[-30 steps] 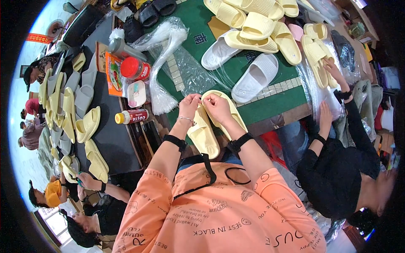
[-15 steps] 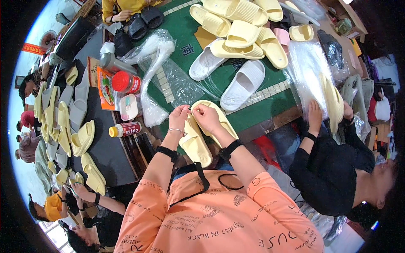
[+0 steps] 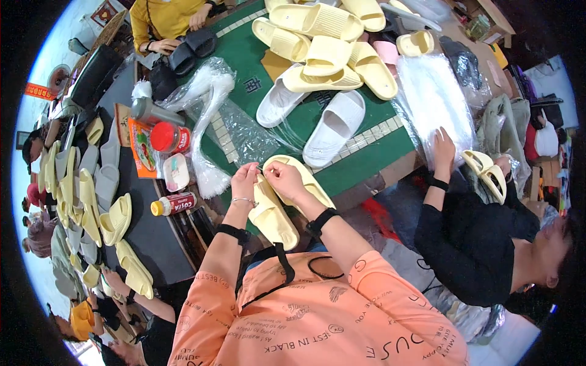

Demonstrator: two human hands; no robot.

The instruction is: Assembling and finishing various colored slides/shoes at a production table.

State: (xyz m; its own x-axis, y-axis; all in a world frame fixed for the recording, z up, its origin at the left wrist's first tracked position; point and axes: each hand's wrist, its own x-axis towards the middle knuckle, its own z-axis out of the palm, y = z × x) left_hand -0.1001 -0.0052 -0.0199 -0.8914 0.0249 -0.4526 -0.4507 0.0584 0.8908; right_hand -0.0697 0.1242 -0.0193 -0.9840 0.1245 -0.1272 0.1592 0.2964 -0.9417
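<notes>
A pair of pale yellow slide slippers (image 3: 276,222) is in front of me at the table's near edge, toes away from me. Over their far ends, my left hand (image 3: 245,179) and my right hand (image 3: 283,179) are close together, both with fingertips pinched. Whatever thin thing lies between the fingertips is too small to make out. Beyond my hands, two light grey slippers (image 3: 337,129) rest on the green tabletop (image 3: 259,125). To the left of them lies a bundle of thin white plastic strands (image 3: 210,88), with clear plastic film beside it.
Yellow slippers (image 3: 323,56) are heaped at the far side. At left stand a red-lidded jar (image 3: 170,138), a bottle (image 3: 173,204) and a grey flask (image 3: 155,112), with rows of slippers (image 3: 88,189) beyond. A co-worker at right holds yellow slippers (image 3: 486,173) beside clear bags (image 3: 433,100).
The view has shifted, so the table's things sit further left. My hands keep pinching above the slippers. The co-worker at right has tilted and lowered the yellow slippers.
</notes>
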